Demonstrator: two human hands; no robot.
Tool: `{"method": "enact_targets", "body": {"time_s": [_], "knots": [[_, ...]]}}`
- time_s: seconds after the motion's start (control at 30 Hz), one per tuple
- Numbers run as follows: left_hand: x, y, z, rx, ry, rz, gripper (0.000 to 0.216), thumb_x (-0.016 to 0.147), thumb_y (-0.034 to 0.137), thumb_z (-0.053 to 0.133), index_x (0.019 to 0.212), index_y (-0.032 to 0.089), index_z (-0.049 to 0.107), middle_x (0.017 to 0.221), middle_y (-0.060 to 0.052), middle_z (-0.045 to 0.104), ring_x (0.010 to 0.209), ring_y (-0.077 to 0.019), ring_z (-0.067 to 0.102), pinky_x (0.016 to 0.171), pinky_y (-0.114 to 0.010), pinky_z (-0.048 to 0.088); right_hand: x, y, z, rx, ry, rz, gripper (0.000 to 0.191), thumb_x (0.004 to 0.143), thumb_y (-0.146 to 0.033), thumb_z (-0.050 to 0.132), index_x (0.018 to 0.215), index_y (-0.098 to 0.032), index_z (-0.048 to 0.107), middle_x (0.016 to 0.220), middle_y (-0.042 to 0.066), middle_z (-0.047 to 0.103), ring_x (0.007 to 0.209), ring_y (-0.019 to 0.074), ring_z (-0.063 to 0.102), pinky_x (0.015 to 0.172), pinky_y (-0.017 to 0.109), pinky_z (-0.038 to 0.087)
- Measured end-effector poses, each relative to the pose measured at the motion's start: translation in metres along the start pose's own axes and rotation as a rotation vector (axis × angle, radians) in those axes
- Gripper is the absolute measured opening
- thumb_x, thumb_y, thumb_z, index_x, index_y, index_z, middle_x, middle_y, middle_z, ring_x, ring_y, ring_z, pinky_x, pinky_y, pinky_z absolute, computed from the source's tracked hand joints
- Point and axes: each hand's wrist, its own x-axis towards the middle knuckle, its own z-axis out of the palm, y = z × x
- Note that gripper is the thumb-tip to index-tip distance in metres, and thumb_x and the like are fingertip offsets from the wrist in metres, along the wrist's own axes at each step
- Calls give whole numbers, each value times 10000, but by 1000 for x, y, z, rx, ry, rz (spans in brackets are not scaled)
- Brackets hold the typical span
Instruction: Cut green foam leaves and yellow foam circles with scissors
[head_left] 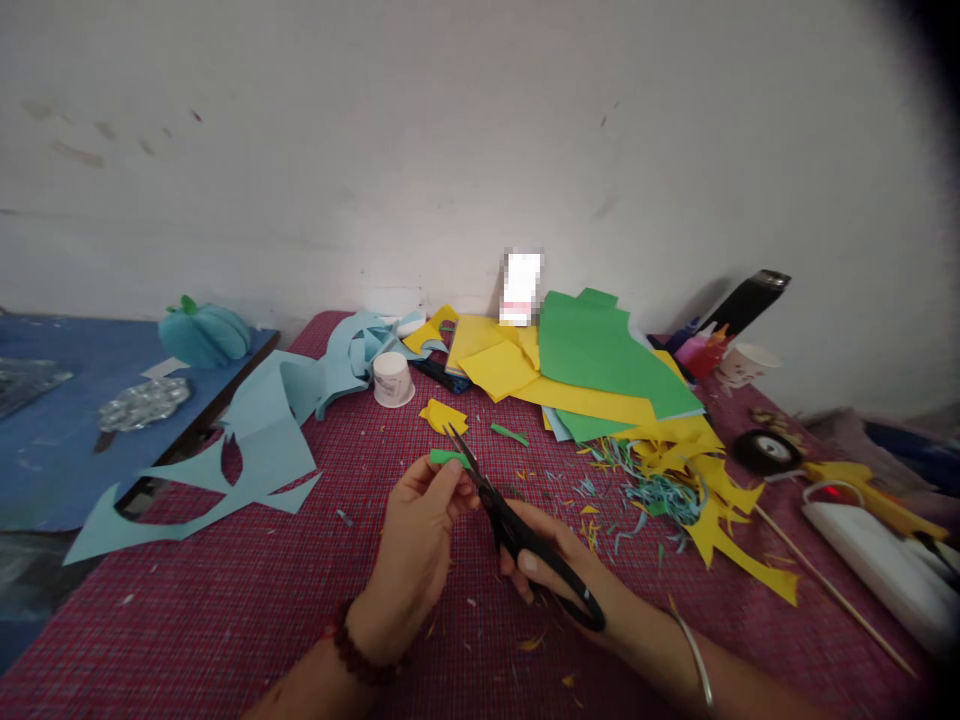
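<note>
My left hand [420,535] pinches a small green paper strip [448,457] between thumb and fingers, held just above the red checked tablecloth [247,600]. My right hand [559,570] grips black-handled scissors [517,525], fingers through the loops. The blades point up and left, and their tips meet the green strip. A second green scrap [510,434] lies on the cloth just beyond, next to a small yellow piece [442,415].
Green sheets [600,350] and yellow sheets [495,365] are stacked at the back. Cut light-blue paper [247,450] spreads to the left, by a white cup [393,379]. Yellow offcuts and shreds [675,480], a tape roll [765,450], a wooden skewer [825,590] and a glue gun [862,490] lie right.
</note>
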Motion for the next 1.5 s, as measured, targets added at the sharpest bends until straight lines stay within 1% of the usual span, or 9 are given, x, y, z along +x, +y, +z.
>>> {"method": "enact_targets", "body": {"time_s": [0.2, 0.4, 0.63, 0.77, 1.03, 1.23, 1.4, 1.5], "knots": [[-1, 0, 0, 20, 9, 12, 145, 710, 219, 730, 690, 152, 602, 614, 30, 606, 568, -89, 540, 572, -217, 453, 0, 1, 0, -23, -1, -15, 666, 773, -550, 657, 1307, -195, 480, 767, -2, 522, 510, 65, 418, 466, 206, 344], [0, 0, 2, 17, 20, 4, 159, 680, 223, 746, 682, 154, 603, 609, 30, 606, 562, -91, 540, 577, -223, 458, 0, 5, -1, -23, 23, -7, 666, 760, -550, 668, 1291, -189, 494, 729, -9, 513, 491, 64, 398, 443, 202, 328], [-1, 2, 5, 17, 52, -3, 192, 643, 245, 768, 670, 154, 601, 595, 29, 604, 548, -91, 537, 559, -222, 456, -1, 4, 1, -35, 21, -13, 660, 772, -548, 657, 1302, -195, 482, 742, -5, 513, 508, 70, 414, 458, 205, 348], [-1, 1, 3, 10, 41, 2, 184, 656, 244, 766, 682, 154, 608, 605, 31, 611, 551, -88, 543, 566, -219, 460, -1, 4, 1, -23, 16, -9, 658, 769, -546, 663, 1299, -195, 491, 765, 4, 522, 519, 68, 426, 465, 201, 348], [-1, 2, 4, 15, 49, 1, 175, 660, 231, 759, 666, 156, 602, 594, 30, 610, 546, -87, 541, 564, -215, 457, 0, 6, 0, -30, 21, -16, 656, 773, -535, 663, 1305, -194, 487, 739, -6, 519, 509, 70, 424, 461, 207, 352], [0, 1, 4, 11, 42, -2, 196, 655, 250, 769, 660, 153, 598, 598, 30, 600, 552, -90, 536, 566, -222, 459, 1, 5, 3, -84, 44, -25, 651, 786, -552, 636, 1303, -185, 488, 697, -25, 481, 479, 63, 365, 430, 200, 320], [-1, 0, 3, 7, 45, -17, 207, 667, 260, 764, 650, 147, 591, 610, 18, 607, 577, -98, 552, 580, -226, 468, -1, 7, 4, -76, 68, -43, 585, 799, -511, 641, 1278, -199, 516, 667, -37, 451, 476, 62, 332, 416, 192, 270], [-2, 0, 3, 2, 44, -19, 192, 676, 252, 753, 659, 148, 592, 605, 20, 610, 564, -96, 549, 569, -224, 463, -2, 9, 4, -58, 64, -43, 561, 808, -482, 646, 1281, -208, 519, 650, -45, 440, 466, 56, 325, 412, 189, 262]]}}
